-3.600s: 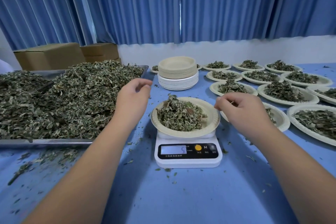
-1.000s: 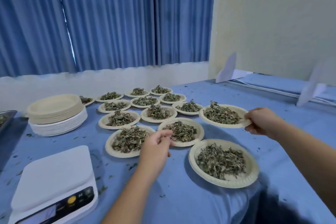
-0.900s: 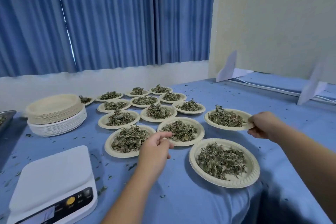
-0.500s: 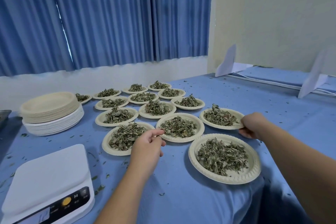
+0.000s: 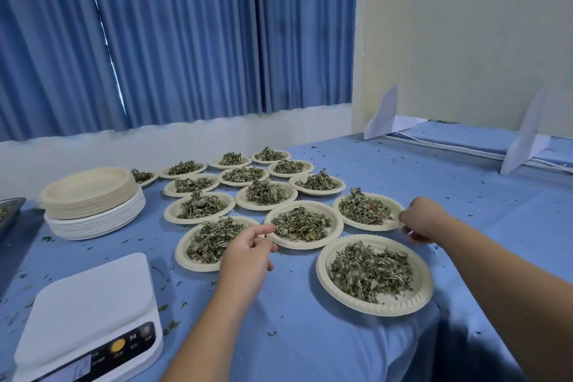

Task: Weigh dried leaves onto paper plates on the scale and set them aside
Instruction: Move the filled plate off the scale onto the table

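The scale (image 5: 86,304) at the lower left stands bare, with no plate on it. Behind it, a tall stack of empty plates (image 5: 93,211) suggests plenty of weighing is left. To the right, more than a dozen filled plates (image 5: 335,223) sit in rows on the blue table (image 5: 310,335), each holding a loose mound of dry, curled grey-green leaves (image 5: 370,273). The left hand (image 5: 248,254) hovers beside them, forefinger out, holding nothing. The right hand (image 5: 418,220) curls at the rim of the rightmost plate (image 5: 369,227); whether it grips that rim I cannot tell.
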